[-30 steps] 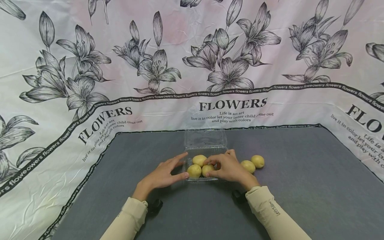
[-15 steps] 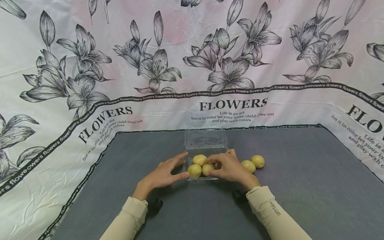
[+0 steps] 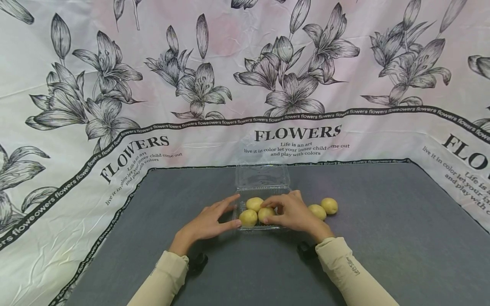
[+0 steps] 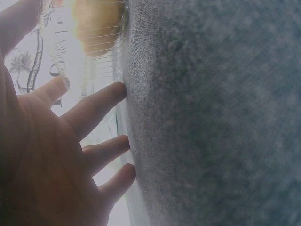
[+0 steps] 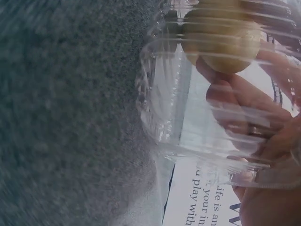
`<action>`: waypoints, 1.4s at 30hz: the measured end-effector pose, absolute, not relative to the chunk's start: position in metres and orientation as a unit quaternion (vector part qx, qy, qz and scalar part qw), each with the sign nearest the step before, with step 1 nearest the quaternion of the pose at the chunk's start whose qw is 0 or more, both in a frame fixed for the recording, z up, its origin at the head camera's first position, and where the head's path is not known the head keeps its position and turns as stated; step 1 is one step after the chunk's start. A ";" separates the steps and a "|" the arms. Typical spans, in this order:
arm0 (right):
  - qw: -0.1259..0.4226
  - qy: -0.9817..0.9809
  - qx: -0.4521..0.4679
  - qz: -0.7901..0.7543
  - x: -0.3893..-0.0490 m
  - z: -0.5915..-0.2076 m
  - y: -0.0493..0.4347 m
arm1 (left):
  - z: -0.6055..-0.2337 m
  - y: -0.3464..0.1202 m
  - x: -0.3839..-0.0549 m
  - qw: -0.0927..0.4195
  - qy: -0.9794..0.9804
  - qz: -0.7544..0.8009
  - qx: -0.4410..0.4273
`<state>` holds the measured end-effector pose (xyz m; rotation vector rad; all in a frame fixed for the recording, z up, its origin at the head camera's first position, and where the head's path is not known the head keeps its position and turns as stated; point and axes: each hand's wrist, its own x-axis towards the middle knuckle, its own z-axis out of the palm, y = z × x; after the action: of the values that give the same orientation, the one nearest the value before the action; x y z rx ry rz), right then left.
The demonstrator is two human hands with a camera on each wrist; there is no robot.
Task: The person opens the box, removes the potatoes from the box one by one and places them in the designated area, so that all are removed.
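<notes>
A clear plastic clamshell box (image 3: 263, 228) stands on the table with its lid raised at the back. Inside are three smooth, oval yellow fruits: one at the back (image 3: 254, 204), one front left (image 3: 248, 218) and one front right (image 3: 265, 215). My right hand (image 3: 292, 214) reaches in over the right wall, thumb and fingertips pinching the front right fruit. In the right wrist view, that fruit (image 5: 230, 47) shows through the ribbed wall among the fingers. My left hand (image 3: 206, 222) is spread at the box's left wall, thumb near the front left corner, holding nothing.
Two more yellow fruits, a nearer one (image 3: 317, 211) and a farther one (image 3: 329, 206), lie on the grey table (image 3: 383, 238) right of the box. A flower-printed white cloth (image 3: 214, 144) hangs behind and along the sides.
The front right fruit has shifted very slightly to the right, with the right hand and forearm. The left hand stays in place.
</notes>
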<state>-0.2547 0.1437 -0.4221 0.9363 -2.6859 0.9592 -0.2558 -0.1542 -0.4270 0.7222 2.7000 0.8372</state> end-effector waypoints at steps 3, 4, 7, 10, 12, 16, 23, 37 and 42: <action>0.076 -0.886 0.318 0.327 -0.255 -0.421 0.145 | -0.427 -0.154 -0.256 0.111 0.920 0.285 0.246; 0.078 -0.885 0.319 0.330 -0.255 -0.420 0.146 | -0.427 -0.154 -0.256 0.111 0.920 0.285 0.246; 0.080 -0.883 0.319 0.335 -0.254 -0.417 0.147 | -0.427 -0.154 -0.256 0.111 0.920 0.285 0.246; 0.077 -0.880 0.317 0.344 -0.253 -0.414 0.148 | -0.427 -0.154 -0.256 0.111 0.920 0.285 0.245; 0.071 -0.879 0.315 0.352 -0.253 -0.413 0.148 | -0.427 -0.154 -0.256 0.112 0.920 0.285 0.243; 0.063 -0.875 0.311 0.366 -0.252 -0.410 0.148 | -0.428 -0.154 -0.256 0.112 0.920 0.286 0.244; 0.063 -0.859 0.317 0.397 -0.253 -0.406 0.151 | -0.428 -0.154 -0.256 0.114 0.920 0.285 0.244; 0.064 -0.871 0.273 0.404 -0.254 -0.399 0.166 | -0.427 -0.153 -0.256 0.115 0.921 0.284 0.240; 0.051 -0.869 0.262 0.418 -0.253 -0.395 0.170 | -0.427 -0.154 -0.256 0.114 0.920 0.286 0.245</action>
<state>-0.2530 0.1700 -0.3946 0.7972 -2.6433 1.2706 -0.2556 -0.1540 -0.4266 0.7182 2.6963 0.8372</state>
